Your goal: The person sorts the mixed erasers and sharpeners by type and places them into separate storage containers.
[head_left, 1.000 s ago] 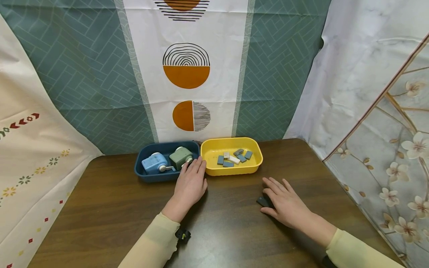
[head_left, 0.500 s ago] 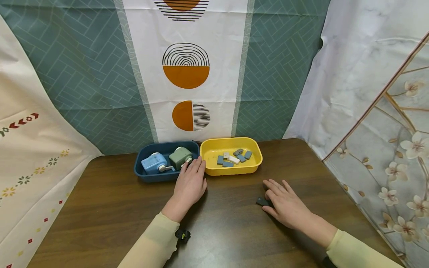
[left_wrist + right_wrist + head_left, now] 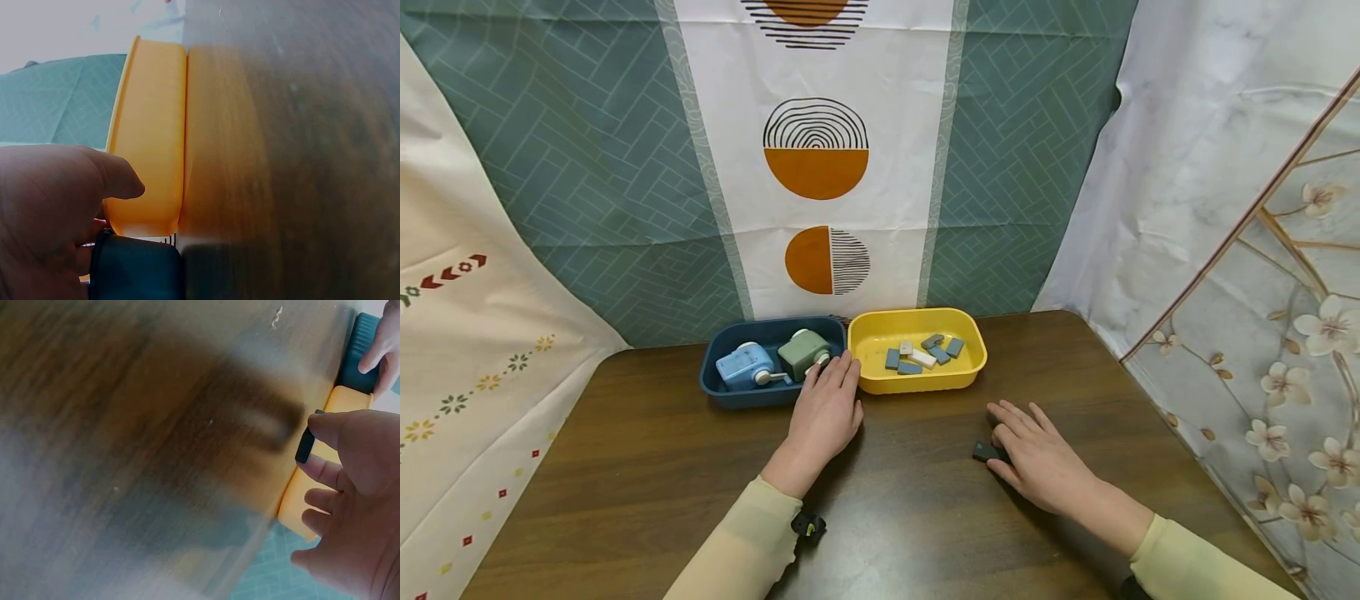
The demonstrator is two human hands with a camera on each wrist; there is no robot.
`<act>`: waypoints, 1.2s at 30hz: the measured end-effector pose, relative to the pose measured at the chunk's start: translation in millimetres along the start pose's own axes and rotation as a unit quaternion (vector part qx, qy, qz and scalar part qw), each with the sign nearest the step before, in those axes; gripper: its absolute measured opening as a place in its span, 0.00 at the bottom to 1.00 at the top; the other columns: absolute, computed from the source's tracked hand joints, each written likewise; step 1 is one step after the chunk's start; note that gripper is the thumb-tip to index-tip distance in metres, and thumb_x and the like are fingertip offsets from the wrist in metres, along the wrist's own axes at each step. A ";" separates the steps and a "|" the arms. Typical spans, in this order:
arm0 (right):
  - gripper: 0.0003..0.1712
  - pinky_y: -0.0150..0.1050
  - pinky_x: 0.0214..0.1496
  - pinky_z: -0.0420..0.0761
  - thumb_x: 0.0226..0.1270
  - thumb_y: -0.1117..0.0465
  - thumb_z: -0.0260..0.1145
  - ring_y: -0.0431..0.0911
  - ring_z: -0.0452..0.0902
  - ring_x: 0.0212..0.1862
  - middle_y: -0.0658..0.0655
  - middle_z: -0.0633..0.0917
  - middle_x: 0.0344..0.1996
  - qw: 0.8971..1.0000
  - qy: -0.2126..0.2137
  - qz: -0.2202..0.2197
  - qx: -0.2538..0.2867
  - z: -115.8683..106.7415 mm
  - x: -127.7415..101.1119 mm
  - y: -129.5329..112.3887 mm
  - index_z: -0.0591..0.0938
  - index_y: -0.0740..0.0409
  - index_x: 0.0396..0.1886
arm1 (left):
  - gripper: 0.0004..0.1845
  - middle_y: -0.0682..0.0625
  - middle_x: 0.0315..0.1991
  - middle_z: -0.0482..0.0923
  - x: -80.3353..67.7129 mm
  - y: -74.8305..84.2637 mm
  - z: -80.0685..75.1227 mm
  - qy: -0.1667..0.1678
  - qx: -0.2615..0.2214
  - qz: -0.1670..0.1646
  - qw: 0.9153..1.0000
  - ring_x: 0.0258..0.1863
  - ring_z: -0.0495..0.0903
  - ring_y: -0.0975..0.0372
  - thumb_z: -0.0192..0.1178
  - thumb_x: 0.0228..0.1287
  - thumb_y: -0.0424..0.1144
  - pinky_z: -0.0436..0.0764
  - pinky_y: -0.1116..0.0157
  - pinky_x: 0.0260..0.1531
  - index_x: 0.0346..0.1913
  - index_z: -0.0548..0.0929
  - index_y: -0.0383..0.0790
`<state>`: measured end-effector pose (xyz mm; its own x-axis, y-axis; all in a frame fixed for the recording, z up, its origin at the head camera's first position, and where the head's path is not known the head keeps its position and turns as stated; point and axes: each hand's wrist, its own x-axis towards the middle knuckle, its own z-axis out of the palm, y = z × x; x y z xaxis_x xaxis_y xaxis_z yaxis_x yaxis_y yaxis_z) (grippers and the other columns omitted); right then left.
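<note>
Between its thumb and index finger, my right hand (image 3: 1045,461) pinches a small dark rectangular block (image 3: 305,444), low over the brown table. One end of the block shows past the fingers in the head view. My left hand (image 3: 823,417) reaches to where two bins meet, its fingers straight at their near rims. A navy bin (image 3: 741,402) holds a light blue bottle-like object (image 3: 745,367) and a green one (image 3: 803,350). The yellow bin (image 3: 917,384) beside it contains several small blue-grey blocks (image 3: 939,355) and whitish ones (image 3: 922,358).
The brown wooden table (image 3: 647,483) spreads in front of and beside the bins. Behind them hangs a green and white patterned cloth (image 3: 1022,167). A cream cloth (image 3: 475,375) borders the left, and a floral marbled cloth (image 3: 1210,292) the right.
My right thumb has drawn in slightly against the dark block, which has turned a little. My left hand and both bins look unmoved.
</note>
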<state>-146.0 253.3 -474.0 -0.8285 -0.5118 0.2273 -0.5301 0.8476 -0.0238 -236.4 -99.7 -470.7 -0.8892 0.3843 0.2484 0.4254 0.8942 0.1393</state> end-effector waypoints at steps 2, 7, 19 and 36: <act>0.16 0.73 0.78 0.66 0.74 0.52 0.79 0.65 0.71 0.79 0.67 0.78 0.75 1.000 0.002 0.000 0.001 -0.3 0.4 -0.2 0.81 0.54 0.42 | 0.38 0.39 0.86 0.62 0.1 -0.1 0.2 -0.001 0.001 0.000 1.000 0.84 0.64 0.45 0.69 0.78 0.41 0.56 0.40 0.84 0.84 0.69 0.34; 0.16 0.73 0.78 0.66 0.73 0.52 0.80 0.65 0.71 0.79 0.67 0.78 0.75 1.000 0.009 -0.002 0.002 -2.0 1.8 -0.9 0.81 0.54 0.42 | 0.38 0.39 0.85 0.63 0.3 -0.6 0.9 0.001 0.003 0.002 1.000 0.83 0.65 0.45 0.69 0.78 0.41 0.57 0.40 0.83 0.84 0.69 0.34; 0.17 0.73 0.78 0.66 0.72 0.52 0.81 0.65 0.70 0.79 0.67 0.78 0.75 0.999 0.034 -0.005 -0.006 -12.5 11.3 1.6 0.82 0.56 0.43 | 0.38 0.39 0.85 0.63 0.4 -0.3 1.2 0.001 0.005 0.000 1.000 0.83 0.65 0.46 0.69 0.77 0.42 0.57 0.40 0.83 0.84 0.69 0.34; 0.16 0.72 0.82 0.60 0.75 0.53 0.78 0.65 0.66 0.81 0.69 0.76 0.77 0.999 0.045 0.009 0.002 -36.4 37.5 4.6 0.81 0.57 0.44 | 0.38 0.40 0.86 0.63 0.6 0.2 1.0 -0.003 0.008 -0.004 1.000 0.84 0.64 0.46 0.70 0.77 0.43 0.57 0.40 0.83 0.84 0.69 0.35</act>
<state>-172.9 243.1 -430.1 -0.8186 -0.4812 0.3135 -0.5160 0.8559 -0.0336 -237.0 -99.0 -471.5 -0.8932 0.3793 0.2414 0.4163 0.9005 0.1254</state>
